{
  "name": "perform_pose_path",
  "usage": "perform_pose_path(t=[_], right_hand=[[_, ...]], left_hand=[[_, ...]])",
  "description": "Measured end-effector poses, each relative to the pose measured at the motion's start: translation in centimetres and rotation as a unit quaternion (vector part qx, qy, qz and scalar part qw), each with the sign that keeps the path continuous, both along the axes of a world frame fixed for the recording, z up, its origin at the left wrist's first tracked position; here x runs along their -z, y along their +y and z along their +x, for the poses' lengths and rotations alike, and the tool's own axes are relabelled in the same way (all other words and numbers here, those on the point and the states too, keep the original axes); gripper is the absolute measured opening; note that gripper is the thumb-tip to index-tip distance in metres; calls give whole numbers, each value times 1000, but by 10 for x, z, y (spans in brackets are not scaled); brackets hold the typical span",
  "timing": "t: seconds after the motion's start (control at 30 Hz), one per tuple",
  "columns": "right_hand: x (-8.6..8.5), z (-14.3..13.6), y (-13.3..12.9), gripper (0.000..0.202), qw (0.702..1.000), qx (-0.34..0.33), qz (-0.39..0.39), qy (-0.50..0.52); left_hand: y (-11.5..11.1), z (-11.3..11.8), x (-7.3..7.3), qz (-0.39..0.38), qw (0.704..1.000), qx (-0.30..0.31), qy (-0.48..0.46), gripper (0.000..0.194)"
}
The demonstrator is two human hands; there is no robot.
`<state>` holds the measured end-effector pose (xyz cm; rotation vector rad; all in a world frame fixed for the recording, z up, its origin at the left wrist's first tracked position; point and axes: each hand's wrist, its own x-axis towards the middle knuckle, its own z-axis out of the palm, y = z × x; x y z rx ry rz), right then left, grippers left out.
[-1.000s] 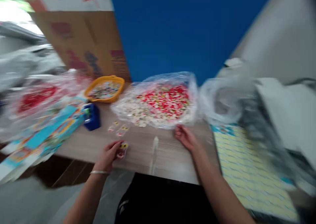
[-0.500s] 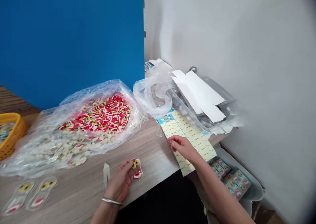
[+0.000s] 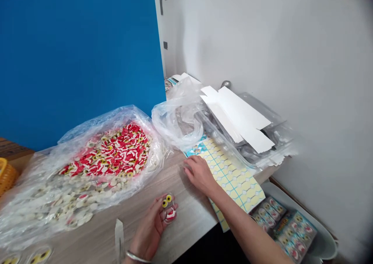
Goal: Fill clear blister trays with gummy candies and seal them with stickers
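Blue panel (image 3: 81, 54): upright behind table (image 3: 163, 182), at left of view.

Plastic bag (image 3: 119, 116): lying open on table, full of loose red, white and yellow parts.

Yellow printed sheet (image 3: 233, 174): on table, blue-printed end towards bag; overhanging near edge.

Grey bin (image 3: 329, 244): below table level, at right; at least 2 packs of faced pieces inside.

Orange basket (image 3: 6, 178): at left edge of view, further cropped after a small swing to the right.

Right hand (image 3: 201, 174): just shifted along sheet's left edge, closer to blue-printed end; palm down, fingers loosely bent and less pinched than before; grip or contents underneath hidden, cannot tell.

Left hand (image 3: 150, 225): gripping clear piece (image 3: 169, 209) over table, hold unchanged.

Clear piece: 1, tilted; 2 yellow eyes, 1 red-and-white mouth, all in place; well apart from bag, not touching sheet.

Similar pieces (image 3: 39, 256): 2, at lower left, cropped.
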<state>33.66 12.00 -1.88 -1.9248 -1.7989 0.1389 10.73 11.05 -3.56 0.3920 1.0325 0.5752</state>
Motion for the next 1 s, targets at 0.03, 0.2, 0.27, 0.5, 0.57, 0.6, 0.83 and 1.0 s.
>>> perform_pose_path(t=[0.03, 0.2, 0.27, 0.5, 0.57, 0.6, 0.83, 1.0], right_hand=[[-5, 7, 15, 19, 1000, 7, 9, 8], [-19, 52, 110, 26, 990, 138, -29, 17], [-14, 66, 144, 27, 983, 176, -44, 22], [19, 86, 184, 25, 968, 230, -62, 73], [21, 91, 181, 24, 969, 224, -45, 96], [20, 93, 179, 23, 969, 218, -34, 109], [-12, 65, 122, 30, 973, 144, 39, 176], [-7, 20, 65, 36, 944, 29, 50, 324]], left_hand=[[1, -2, 3, -5, 1000, -6, -13, 35], [7, -8, 14, -30, 998, -11, -54, 41], [8, -10, 18, -35, 998, -14, -58, 40], [9, -10, 23, -51, 997, -31, -57, 35], [9, -10, 21, -44, 997, -28, -60, 34], [8, -9, 19, -39, 997, -27, -61, 34], [5, -6, 2, -20, 993, -59, -96, 27], [7, 0, -15, 16, 987, -106, -117, 24]])
